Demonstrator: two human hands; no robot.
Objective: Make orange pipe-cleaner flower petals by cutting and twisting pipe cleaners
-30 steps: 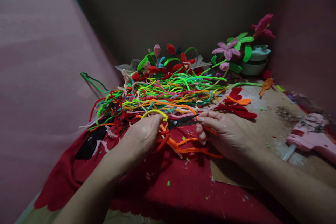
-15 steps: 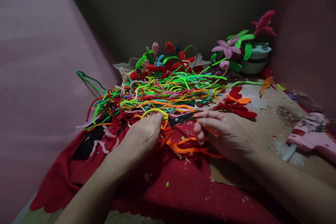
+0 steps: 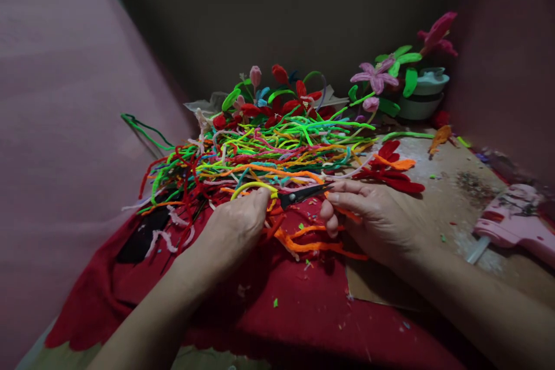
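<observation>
My left hand (image 3: 236, 222) is closed around the yellow handles of a small pair of scissors (image 3: 301, 193). Their dark blades point right, toward the fingertips of my right hand (image 3: 377, 222). Between thumb and fingers, that hand pinches an orange pipe cleaner (image 3: 350, 216), part of which is hidden by the fingers. The blade tips meet it at the pinch. Several more orange pipe cleaners (image 3: 321, 247) lie below, on the red cloth (image 3: 277, 283). Right behind both hands spreads a heap of multicoloured pipe cleaners (image 3: 281, 153).
A red fuzzy flower (image 3: 399, 185) lies on the brown board (image 3: 451, 179), with a pink glue gun (image 3: 514, 228) at the right. Finished flowers (image 3: 277, 107) stand behind the heap, near a pale pot (image 3: 420, 107). A black flat object (image 3: 141, 237) rests at left.
The scissor blades have come together at the orange pipe cleaner; they stood slightly apart before. Both hands have stayed almost in place.
</observation>
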